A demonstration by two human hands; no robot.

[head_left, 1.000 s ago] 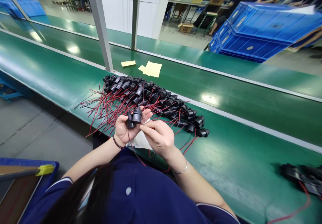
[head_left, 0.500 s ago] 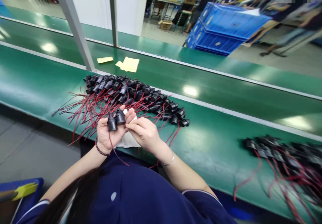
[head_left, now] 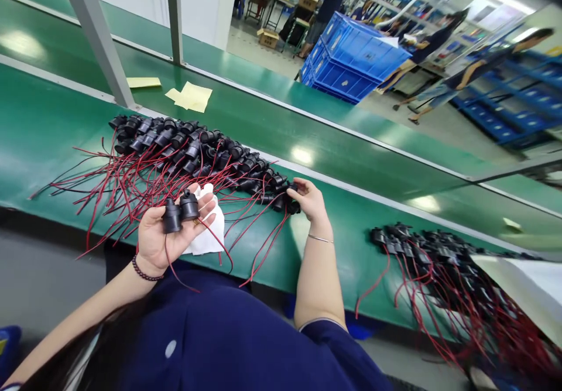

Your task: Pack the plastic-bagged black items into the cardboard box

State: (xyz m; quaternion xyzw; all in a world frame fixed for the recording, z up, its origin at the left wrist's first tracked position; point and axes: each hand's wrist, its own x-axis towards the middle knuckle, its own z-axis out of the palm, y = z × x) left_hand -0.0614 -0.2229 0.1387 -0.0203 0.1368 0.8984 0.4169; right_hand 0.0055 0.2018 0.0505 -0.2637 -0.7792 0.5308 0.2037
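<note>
My left hand (head_left: pixel 169 233) is palm up over the near edge of the green belt (head_left: pixel 52 127). It holds two black connectors (head_left: pixel 180 211) with red and black wires, and a white cloth (head_left: pixel 206 236) lies under its fingers. My right hand (head_left: pixel 309 198) reaches forward to the right end of a long row of black wired connectors (head_left: pixel 197 151). Its fingers close on a connector there (head_left: pixel 290 195). The wires of that row fan out toward me over the belt.
A second heap of black connectors with red wires (head_left: pixel 434 262) lies on the belt at the right, beside a white sheet (head_left: pixel 522 288). Yellow paper slips (head_left: pixel 193 95) lie past a grey post (head_left: pixel 94 37). Blue crates (head_left: pixel 351 57) and several people stand beyond the far belt.
My right hand has left my left hand and reached out to the right end of the connector row. The view has swung right, showing more of the second heap.
</note>
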